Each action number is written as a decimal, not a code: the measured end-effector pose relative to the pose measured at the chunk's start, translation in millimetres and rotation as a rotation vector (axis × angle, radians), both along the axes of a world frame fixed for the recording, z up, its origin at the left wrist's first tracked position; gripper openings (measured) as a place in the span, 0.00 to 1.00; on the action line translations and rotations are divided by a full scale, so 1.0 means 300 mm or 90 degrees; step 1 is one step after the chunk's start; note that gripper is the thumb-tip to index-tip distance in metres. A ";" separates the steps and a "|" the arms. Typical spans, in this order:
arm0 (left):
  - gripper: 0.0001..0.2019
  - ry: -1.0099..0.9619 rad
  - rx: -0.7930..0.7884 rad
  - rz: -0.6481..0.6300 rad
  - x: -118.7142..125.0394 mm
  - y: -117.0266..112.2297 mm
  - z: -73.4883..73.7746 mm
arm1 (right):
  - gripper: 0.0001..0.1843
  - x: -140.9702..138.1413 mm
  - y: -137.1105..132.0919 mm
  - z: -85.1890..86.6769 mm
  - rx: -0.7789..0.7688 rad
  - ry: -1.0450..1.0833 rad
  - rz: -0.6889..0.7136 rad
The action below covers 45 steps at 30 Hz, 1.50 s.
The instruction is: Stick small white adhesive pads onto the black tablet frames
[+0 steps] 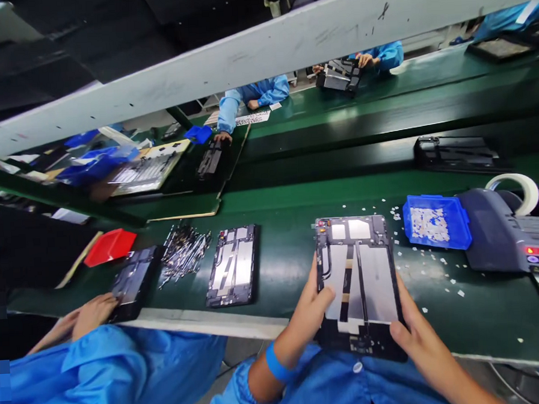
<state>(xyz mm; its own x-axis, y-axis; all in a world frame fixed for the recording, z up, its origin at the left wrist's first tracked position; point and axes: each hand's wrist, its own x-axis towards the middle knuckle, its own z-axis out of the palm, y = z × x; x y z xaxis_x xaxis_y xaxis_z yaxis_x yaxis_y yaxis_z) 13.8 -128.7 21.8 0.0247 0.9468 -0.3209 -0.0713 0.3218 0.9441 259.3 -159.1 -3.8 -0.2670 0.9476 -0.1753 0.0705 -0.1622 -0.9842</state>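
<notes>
Between my two hands I hold an opened tablet, its inner side with silver battery plates and black ribbon cables facing me. My left hand grips the left edge, thumb over the front; a blue band circles that wrist. My right hand closes on the lower right edge, its thumb on the front. The tablet is tilted up over the near edge of the green bench. Left of it a second opened tablet lies on the bench. Small white pieces lie scattered to the right, by a blue tray filled with them.
A tape dispenser with a white roll stands at right. Leftward are a pile of thin metal parts, a red tray and a co-worker's hands at another tablet. A conveyor runs behind; a white beam crosses above.
</notes>
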 end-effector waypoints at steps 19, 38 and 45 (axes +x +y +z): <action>0.20 0.445 0.273 -0.037 -0.113 0.130 0.045 | 0.37 0.126 0.102 -0.001 0.113 -0.223 -0.147; 0.09 0.624 0.613 -0.107 -0.119 0.355 0.016 | 0.16 -0.235 0.618 0.212 0.277 -0.334 0.164; 0.10 0.394 0.517 0.001 -0.075 0.345 0.021 | 0.09 -0.260 0.603 0.208 0.150 -0.241 0.203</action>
